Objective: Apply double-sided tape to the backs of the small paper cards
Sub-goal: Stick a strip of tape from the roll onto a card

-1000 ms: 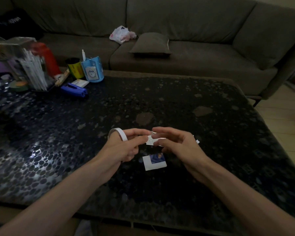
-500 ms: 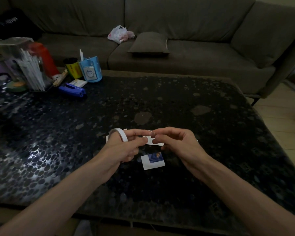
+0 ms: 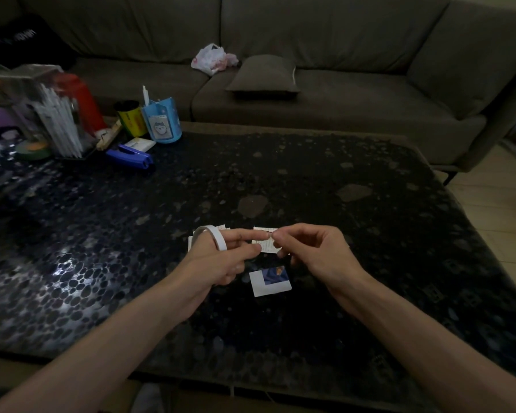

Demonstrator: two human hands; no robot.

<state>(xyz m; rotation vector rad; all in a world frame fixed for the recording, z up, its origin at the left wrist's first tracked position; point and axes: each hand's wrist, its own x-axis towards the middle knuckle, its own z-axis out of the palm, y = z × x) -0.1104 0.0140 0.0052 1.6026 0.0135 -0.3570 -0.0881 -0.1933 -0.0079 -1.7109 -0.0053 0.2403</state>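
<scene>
A white roll of double-sided tape (image 3: 218,241) hangs around the fingers of my left hand (image 3: 224,257). That hand's forefinger and thumb pinch a small white paper card (image 3: 265,245) above the dark table (image 3: 355,228). My right hand (image 3: 313,251) pinches the card's right edge with thumb and forefinger; whether a tape end is there I cannot tell. Below the hands, a card with a blue picture and white border (image 3: 270,281) lies flat. More white paper (image 3: 191,241) pokes out from behind my left hand.
At the table's far left stand a blue pen cup (image 3: 161,120), a yellow can (image 3: 129,117), a red bottle (image 3: 82,104), a clear box of white sticks (image 3: 58,126), a blue stapler (image 3: 130,156) and a green tape roll (image 3: 32,149). A grey sofa (image 3: 325,93) lies beyond.
Both hands stay pinched together at the small card, moving only slightly. My right fingers have shifted along the card's right edge.
</scene>
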